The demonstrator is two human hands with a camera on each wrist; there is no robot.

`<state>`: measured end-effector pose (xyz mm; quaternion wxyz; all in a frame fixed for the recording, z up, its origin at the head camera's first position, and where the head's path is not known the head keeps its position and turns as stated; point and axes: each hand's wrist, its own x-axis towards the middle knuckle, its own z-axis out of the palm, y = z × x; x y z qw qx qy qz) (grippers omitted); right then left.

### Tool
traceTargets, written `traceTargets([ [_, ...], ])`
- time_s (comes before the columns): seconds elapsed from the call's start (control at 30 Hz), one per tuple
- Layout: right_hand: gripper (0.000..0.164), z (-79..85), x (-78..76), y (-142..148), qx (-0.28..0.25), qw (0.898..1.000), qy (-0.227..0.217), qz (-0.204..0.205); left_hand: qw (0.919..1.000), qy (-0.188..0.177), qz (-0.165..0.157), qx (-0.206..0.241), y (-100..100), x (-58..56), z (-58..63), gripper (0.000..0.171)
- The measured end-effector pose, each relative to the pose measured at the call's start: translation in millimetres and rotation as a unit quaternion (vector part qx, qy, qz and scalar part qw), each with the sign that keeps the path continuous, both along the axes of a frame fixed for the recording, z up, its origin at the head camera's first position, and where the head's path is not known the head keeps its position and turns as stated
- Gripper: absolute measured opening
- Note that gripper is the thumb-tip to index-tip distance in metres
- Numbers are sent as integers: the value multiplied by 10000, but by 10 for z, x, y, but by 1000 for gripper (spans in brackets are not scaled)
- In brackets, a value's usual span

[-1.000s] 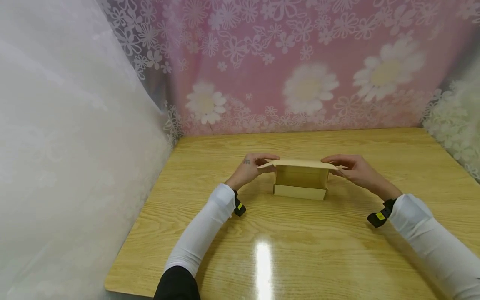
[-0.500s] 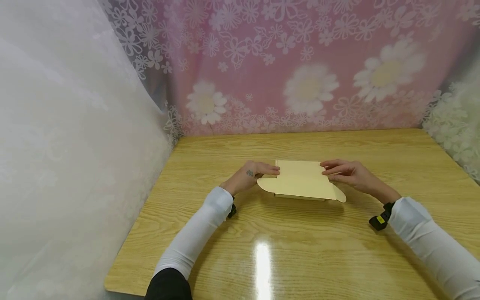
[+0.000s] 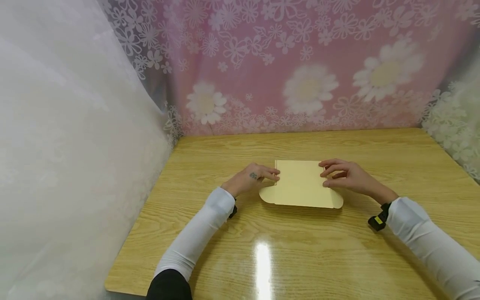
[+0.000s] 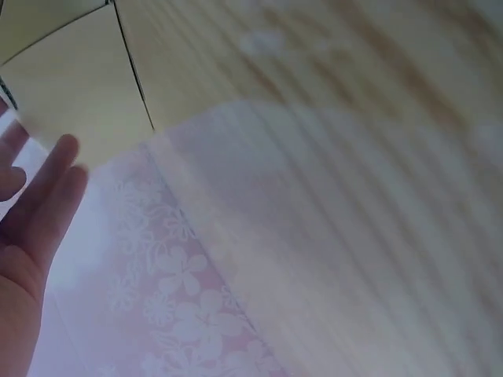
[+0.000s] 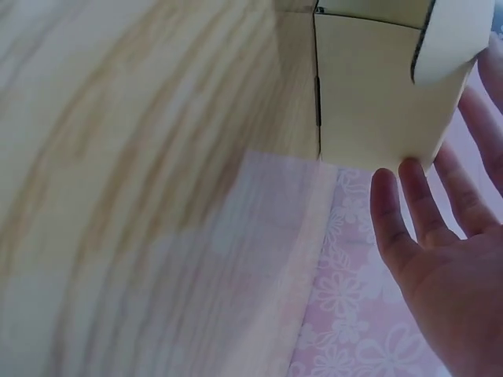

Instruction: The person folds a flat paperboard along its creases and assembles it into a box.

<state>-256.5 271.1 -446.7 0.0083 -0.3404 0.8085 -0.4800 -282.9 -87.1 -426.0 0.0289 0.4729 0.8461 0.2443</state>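
A small pale cardboard box [image 3: 300, 183] sits on the table, its lid swung over the top toward the near side. Rounded flaps [image 5: 464, 35] stick out at both ends of the lid's front edge. My left hand [image 3: 252, 177] touches the lid's left edge with its fingertips. At the opposite edge, my right hand [image 3: 349, 178] rests its spread, gently bent fingers. The right wrist view has these fingers [image 5: 387, 208] reaching along the box's end wall [image 5: 377, 102]. In the left wrist view, straight fingers [image 4: 59, 188] lie near the other end wall [image 4: 78, 86].
The glossy wood-grain table [image 3: 225, 250] extends around the box, with a bright light reflection near its front. A pink flowered curtain [image 3: 255, 83] hangs behind the table. Pale sheeting [image 3: 82, 166] hangs along the left.
The lid has swung forward and down from standing raised over the box, and now hides the box's inside. Both hands have followed it slightly downward, staying at its sides.
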Motion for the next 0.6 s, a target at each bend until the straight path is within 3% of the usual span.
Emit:
traceTargets([
  [0.17, 20, 116, 90, -90, 448, 9983, 61, -369, 9994, 346, -66, -74, 56, 29, 37, 41],
  [0.33, 23, 241, 141, -179, 810, 9953, -15, -535, 9994, 308, -26, -134, 102, 44, 87, 33],
  [0.43, 22, 177, 88, -141, 1013, 9934, 67, -530, 9995, 247, 97, -181, 116, 44, 93, 26],
  [0.5, 22, 157, 95, -125, 1124, 9924, 123, -481, 9996, 46, 215, -176, 115, 39, 89, 20],
  [0.6, 25, 122, 128, -70, 1223, 9919, 5, -333, 9973, -661, 287, -142, 107, 16, 76, 9],
])
